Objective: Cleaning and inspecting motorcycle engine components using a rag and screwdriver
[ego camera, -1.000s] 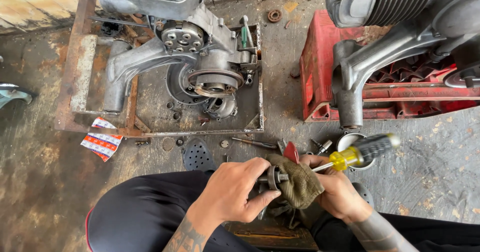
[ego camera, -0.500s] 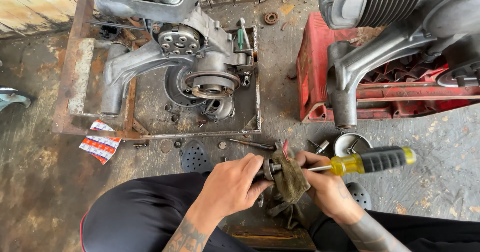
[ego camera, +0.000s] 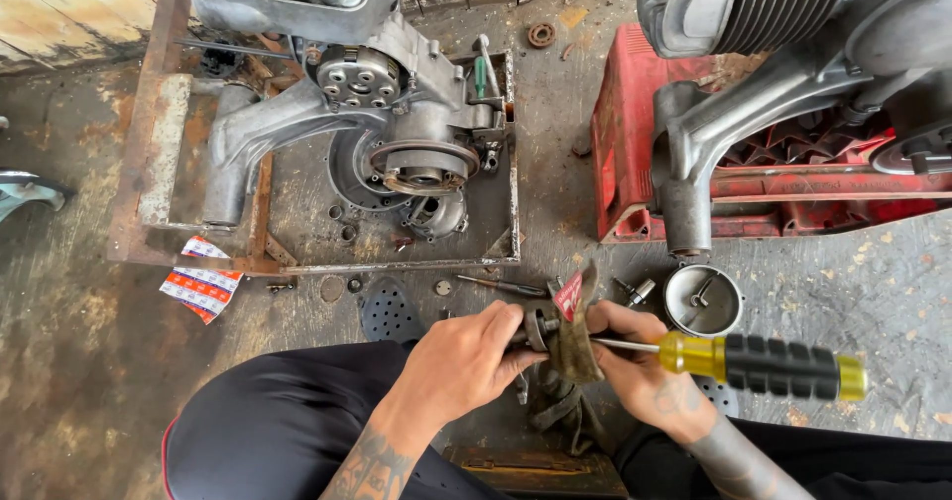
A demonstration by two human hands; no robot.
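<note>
Two hands were seen meeting just above the person's lap, over the concrete floor (ego camera: 89, 361), with a small round metal part (ego camera: 540, 327) held between them. The left hand (ego camera: 461, 361) was closed around that part, its fingers curled over the near side, while a grimy rag (ego camera: 573, 346) was wrapped against the part's other side. The right hand (ego camera: 645, 371) was closed too, pinching rag and part together with the steel shaft of a screwdriver (ego camera: 764, 363) lodged in its grip; the yellow-and-black handle was left jutting out to the right, unsupported. The part was judged to be rigid and dense for its size, probably oily, so that bare metal would be slippery and the cloth was what lent purchase. The best hold was thought to be around its rim, through the rag, rather than on any smooth face. The rag itself was soft and limp and would give no support of its own. The screwdriver was judged stiff and handle-heavy, likely to tip if the grip on its shaft were eased. Just beyond the hands, a shallow metal cup (ego camera: 702, 300), a perforated black disc (ego camera: 394, 312) and loose small fittings were lying on the floor. Further off, an engine casing (ego camera: 397, 113) was resting in a rusty tray (ego camera: 149, 163), and a second engine (ego camera: 793, 63) was propped on a red crate (ego camera: 635, 143). A striped packet (ego camera: 201, 290) was lying to the left.
</note>
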